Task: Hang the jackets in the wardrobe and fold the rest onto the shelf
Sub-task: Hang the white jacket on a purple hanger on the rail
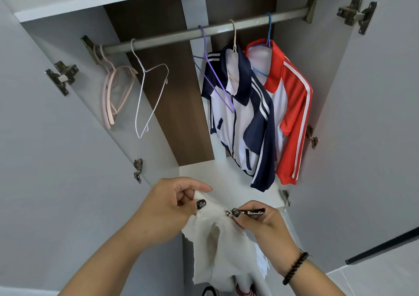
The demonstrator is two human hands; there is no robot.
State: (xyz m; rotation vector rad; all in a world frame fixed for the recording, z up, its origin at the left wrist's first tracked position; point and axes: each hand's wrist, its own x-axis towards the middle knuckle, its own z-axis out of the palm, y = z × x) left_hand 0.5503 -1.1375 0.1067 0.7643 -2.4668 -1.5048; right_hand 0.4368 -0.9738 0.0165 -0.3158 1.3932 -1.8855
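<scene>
Head view: looking down at two hands working in front of an open wardrobe, landmark the rail (204, 31).
Left hand (179, 207): fingers curled, pinching the top edge of a white garment (217, 250) well below the rail; it seems to hold the cloth taut so the zip can run.
Right hand (256, 218): pinches the black zip pull (255, 212) at the garment's top, probably closing the front before hanging.
White garment: hangs from both hands, below and in front of the rail; with a full zip it looks like a jacket, so a hanger is likely next.
Writing: white script on the pull reads roughly "Decanter"; the last letters are unclear.
Wrist: black bead bracelet (294, 268) on the right wrist.
Shelf (204, 171): white board under the rail, nothing folded on it that I can see.
Navy jacket (240, 114): hung from the rail, right of centre.
Red jacket (290, 105): hung just right of the navy one, touching it.
Spare hangers: a white hanger (147, 96) and pink hangers (113, 91) at the rail's left end; a purple hanger (215, 75) lies against the navy jacket.
</scene>
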